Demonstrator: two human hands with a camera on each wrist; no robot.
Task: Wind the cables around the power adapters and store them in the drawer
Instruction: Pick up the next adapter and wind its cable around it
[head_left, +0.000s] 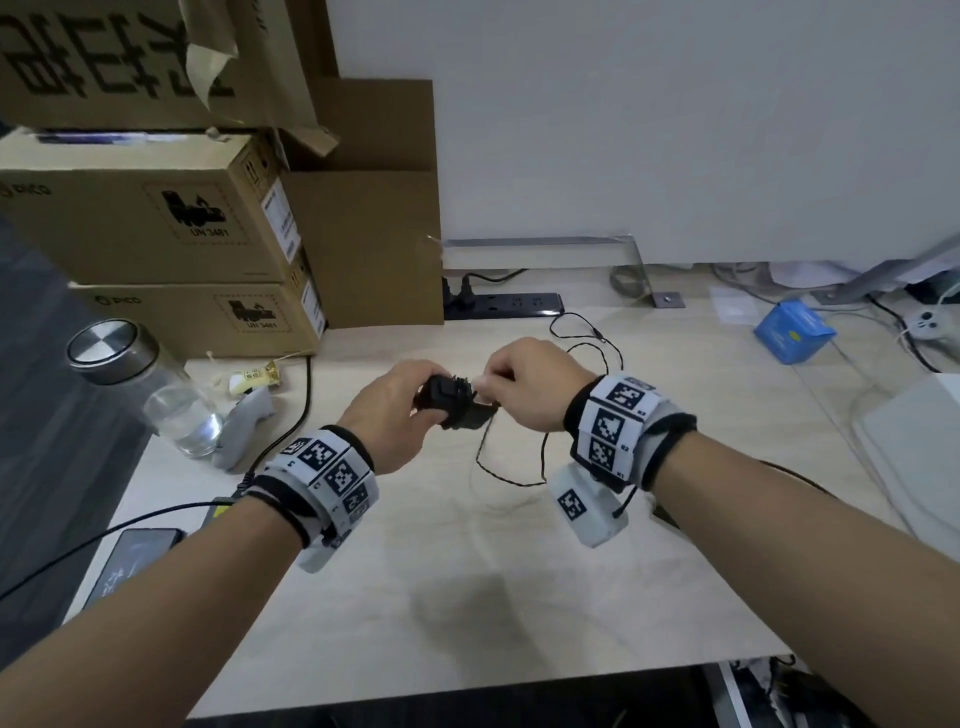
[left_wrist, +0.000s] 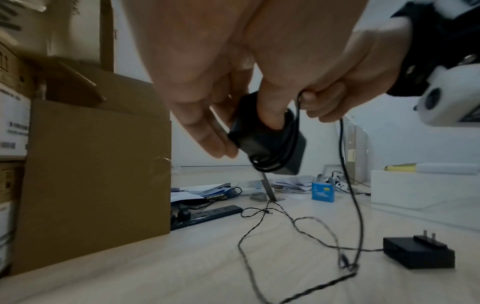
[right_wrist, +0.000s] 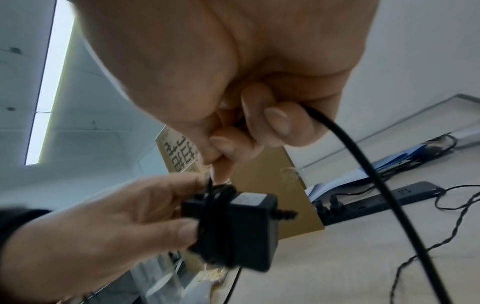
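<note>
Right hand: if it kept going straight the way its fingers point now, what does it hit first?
Probably the power adapter. The right hand pinches the cable, fingertips aimed leftward at the adapter that the left hand grips, with cable turns already on it. The fingertips look almost touching it; exact depth is unclear.

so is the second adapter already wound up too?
No: the second adapter lies on the desk, prongs up, with its cable trailing loose.
</note>
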